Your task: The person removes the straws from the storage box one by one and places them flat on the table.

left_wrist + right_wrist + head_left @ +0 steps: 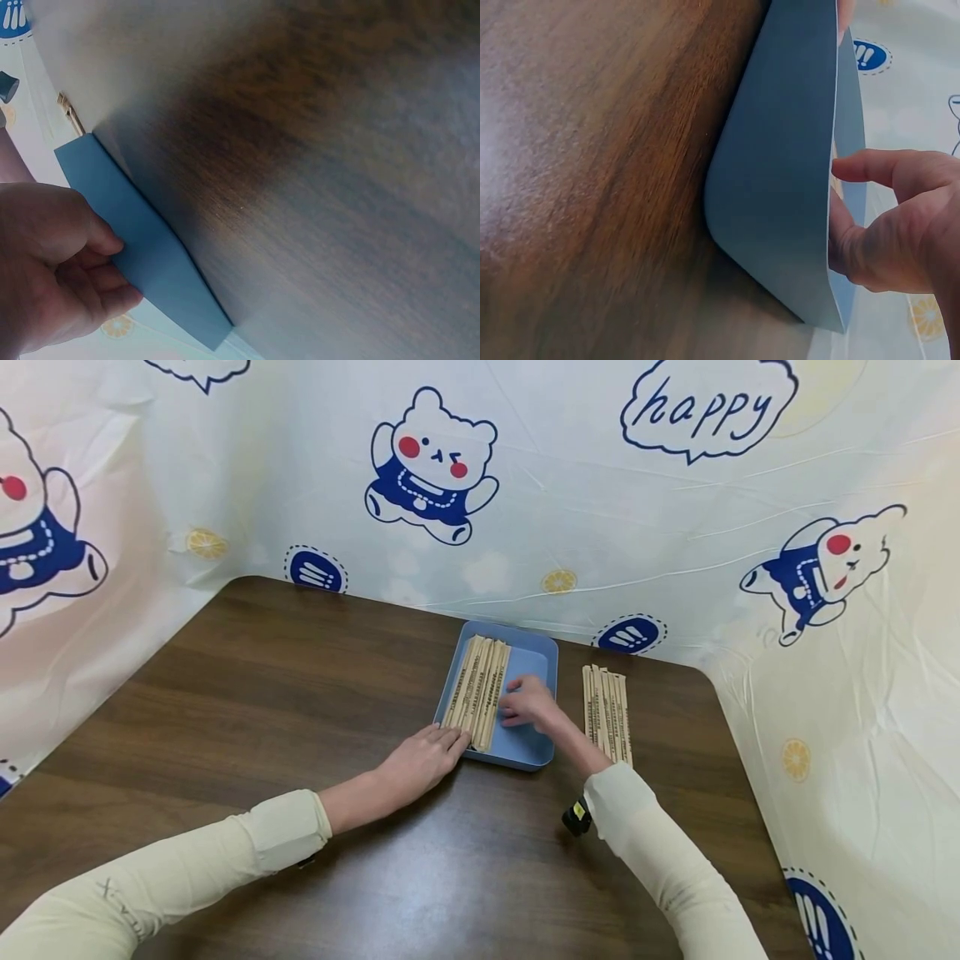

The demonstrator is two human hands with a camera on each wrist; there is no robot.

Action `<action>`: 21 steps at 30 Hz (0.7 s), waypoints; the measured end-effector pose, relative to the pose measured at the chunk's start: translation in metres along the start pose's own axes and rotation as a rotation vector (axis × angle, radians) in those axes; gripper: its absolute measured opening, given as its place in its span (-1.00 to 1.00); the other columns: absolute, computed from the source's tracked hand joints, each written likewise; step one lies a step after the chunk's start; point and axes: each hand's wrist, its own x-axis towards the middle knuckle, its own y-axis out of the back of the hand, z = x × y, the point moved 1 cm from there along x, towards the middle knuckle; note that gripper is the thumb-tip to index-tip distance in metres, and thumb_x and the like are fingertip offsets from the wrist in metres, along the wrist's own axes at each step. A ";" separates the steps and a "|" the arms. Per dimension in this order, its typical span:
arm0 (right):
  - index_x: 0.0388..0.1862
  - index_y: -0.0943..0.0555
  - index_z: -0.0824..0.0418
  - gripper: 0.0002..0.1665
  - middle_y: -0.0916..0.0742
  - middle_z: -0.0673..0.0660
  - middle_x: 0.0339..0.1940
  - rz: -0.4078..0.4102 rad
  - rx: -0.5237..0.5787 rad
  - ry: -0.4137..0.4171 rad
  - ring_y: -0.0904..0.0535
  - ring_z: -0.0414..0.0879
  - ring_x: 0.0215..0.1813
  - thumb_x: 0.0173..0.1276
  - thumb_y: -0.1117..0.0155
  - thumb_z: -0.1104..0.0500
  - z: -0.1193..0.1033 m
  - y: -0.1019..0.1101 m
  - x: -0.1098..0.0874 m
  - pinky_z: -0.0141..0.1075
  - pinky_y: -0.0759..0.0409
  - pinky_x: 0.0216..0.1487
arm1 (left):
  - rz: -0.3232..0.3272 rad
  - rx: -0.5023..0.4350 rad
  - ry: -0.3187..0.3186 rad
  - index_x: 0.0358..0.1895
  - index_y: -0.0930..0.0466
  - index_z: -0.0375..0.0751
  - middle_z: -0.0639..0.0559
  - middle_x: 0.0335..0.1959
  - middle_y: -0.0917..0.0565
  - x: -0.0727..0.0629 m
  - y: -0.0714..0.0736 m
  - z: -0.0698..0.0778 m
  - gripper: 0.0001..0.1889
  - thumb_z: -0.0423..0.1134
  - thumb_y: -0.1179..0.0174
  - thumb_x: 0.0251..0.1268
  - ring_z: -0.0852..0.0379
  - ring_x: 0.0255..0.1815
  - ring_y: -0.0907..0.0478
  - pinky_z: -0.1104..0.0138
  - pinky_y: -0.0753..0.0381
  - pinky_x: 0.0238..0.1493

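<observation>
A blue tray (522,739) holds a row of paper-wrapped chopsticks (480,681) along its left side, the packets lying lengthwise and close together. My left hand (423,760) holds the tray's near left corner, beside the packets' near ends. In the left wrist view, the thumb and curled fingers of that hand (56,262) lie against the tray wall (150,240). Over the tray's inside, my right hand (528,702) reaches to the row's right edge, with thumb and forefinger apart. The right wrist view shows this hand (900,217) past the rim, some fingertips hidden by the wall (780,150).
To the tray's right, more wrapped chopsticks (607,710) lie on the brown wooden table (300,693), partly behind my right forearm. A small black object with a yellow mark (576,817) is by the right sleeve. A printed curtain (570,510) borders the table.
</observation>
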 end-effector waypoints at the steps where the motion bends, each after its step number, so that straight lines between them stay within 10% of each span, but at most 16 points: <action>1: 0.23 -0.38 0.47 -0.49 -0.65 0.38 -0.15 0.003 -0.014 0.003 -0.71 0.12 -0.17 0.32 -0.24 0.42 -0.001 -0.001 0.000 -0.19 -0.75 -0.25 | -0.001 0.003 -0.001 0.23 -0.51 -0.46 -0.32 0.14 -0.61 0.000 0.000 0.000 -0.60 -0.45 -0.25 0.35 -0.13 0.16 -0.60 0.09 -0.56 0.19; 7: 0.16 -0.39 0.46 -0.55 -0.63 0.30 -0.25 0.010 -0.098 0.013 -0.68 0.06 -0.24 0.33 -0.25 0.42 -0.003 -0.006 0.003 -0.20 -0.74 -0.24 | -0.011 0.013 0.000 0.24 -0.50 -0.46 -0.31 0.15 -0.61 0.000 0.001 0.001 -0.59 -0.47 -0.23 0.36 -0.12 0.16 -0.59 0.09 -0.56 0.20; 11: -0.28 -0.37 0.32 -0.79 -0.59 0.19 -0.46 0.017 -0.158 0.034 -0.67 0.02 -0.37 0.31 -0.25 0.44 -0.003 -0.007 0.006 -0.20 -0.74 -0.28 | -0.008 0.015 -0.001 0.23 -0.51 -0.45 -0.30 0.14 -0.61 0.000 0.000 0.001 -0.61 -0.46 -0.23 0.37 -0.12 0.16 -0.60 0.10 -0.56 0.19; 21: -0.75 -0.20 0.13 -0.53 -0.57 0.16 -0.74 0.028 -0.293 0.091 -0.69 -0.03 -0.56 0.22 -0.16 0.42 -0.007 -0.006 0.007 -0.27 -0.72 -0.45 | -0.021 0.008 0.003 0.25 -0.50 -0.45 -0.30 0.15 -0.61 0.001 0.002 0.001 -0.58 -0.44 -0.26 0.35 -0.12 0.17 -0.59 0.09 -0.55 0.20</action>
